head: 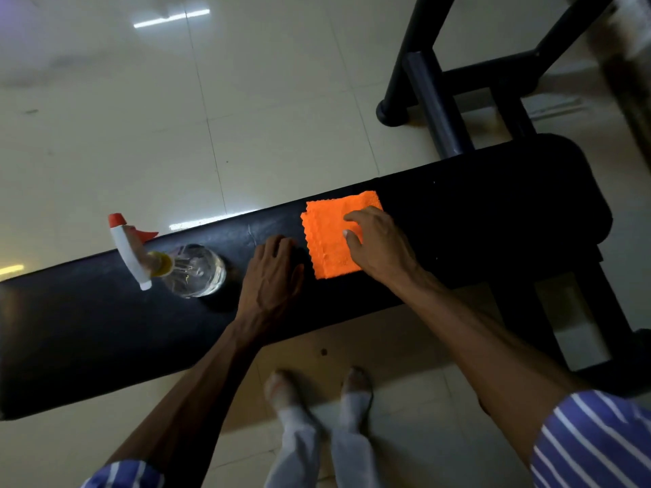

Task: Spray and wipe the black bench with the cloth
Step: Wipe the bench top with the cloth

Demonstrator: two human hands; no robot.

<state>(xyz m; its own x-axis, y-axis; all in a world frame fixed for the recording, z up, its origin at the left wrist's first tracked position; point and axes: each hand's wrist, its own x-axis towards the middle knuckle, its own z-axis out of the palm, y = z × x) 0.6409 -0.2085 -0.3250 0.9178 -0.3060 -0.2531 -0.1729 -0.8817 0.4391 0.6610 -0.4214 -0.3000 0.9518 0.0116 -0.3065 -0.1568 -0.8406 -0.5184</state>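
Glossy cream tiles surround the black bench (pixel 475 220). On its pad lies a folded orange cloth (pixel 329 237), soft and light; the right hand (pixel 378 243) rests on it, fingers loosely spread. The left hand (pixel 271 272) lies flat beside it, holding nothing. The clear spray bottle (pixel 192 269), probably slick, is best gripped at its neck.

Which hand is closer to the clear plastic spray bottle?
Left. The left hand rests on the black bench just beside the clear plastic spray bottle; the right hand lies farther away, on the orange cloth.

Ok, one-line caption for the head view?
Right hand rests on orange cloth on black bench; left hand beside it, spray bottle standing nearby.
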